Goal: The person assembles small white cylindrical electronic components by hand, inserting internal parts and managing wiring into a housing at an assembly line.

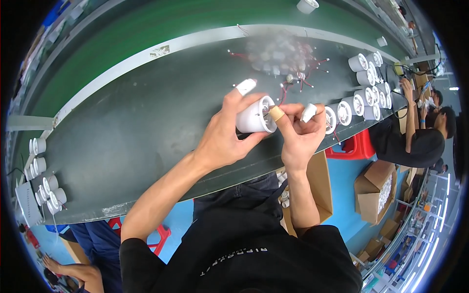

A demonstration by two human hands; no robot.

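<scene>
My left hand [223, 131] grips a white round plastic housing [250, 119] lying on its side above the dark green bench top [146, 127]. The open end of the housing, with inner ribs, faces right. At that opening are the bent, pinched fingers of my right hand [300, 137]; whatever lies between them is hidden. White wraps cover a finger on each hand, and a tan one covers my right thumb. Beyond my hands, a heap of small white parts with red and dark wires [281, 56] lies on the bench, partly blurred.
Several similar white housings [344, 113] stand along the bench to the right, and more [53, 191] at the far left. A green strip [195, 24] runs behind a pale rail. Below are a red stool [359, 146] and cardboard boxes [373, 188]. Other people sit at both sides.
</scene>
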